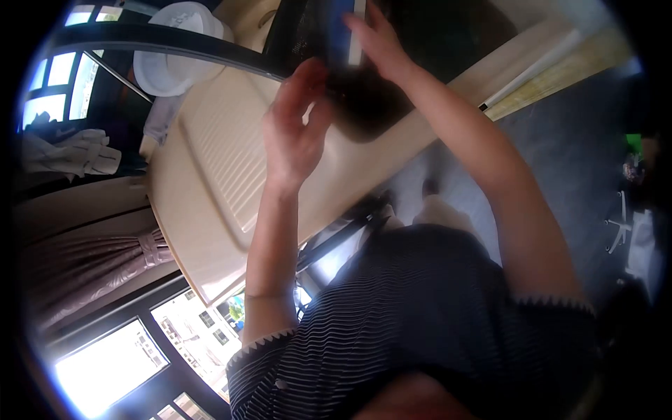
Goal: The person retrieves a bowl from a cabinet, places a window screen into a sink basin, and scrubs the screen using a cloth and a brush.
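At the top centre, my right hand [383, 47] grips a blurred blue-and-white flat object [343, 33], its thumb reaching over the pale strip. What kind of object it is cannot be made out. To its left, my left hand [297, 129] is raised with curved fingers and a gap between thumb and fingers. Nothing shows in that hand, though its fingertips are blurred. Both hands are over or beside a dark, glossy area [371, 115] set against the beige counter [336, 164]; whether it is a basin or a flat surface is unclear.
A ridged draining area [224, 161] lies on the counter's left part. White round basins [168, 66] stand at the upper left, near a dark bar [210, 49]. A gathered curtain [119, 262] and bright windows [112, 367] are at the left. Grey floor [560, 161] extends to the right.
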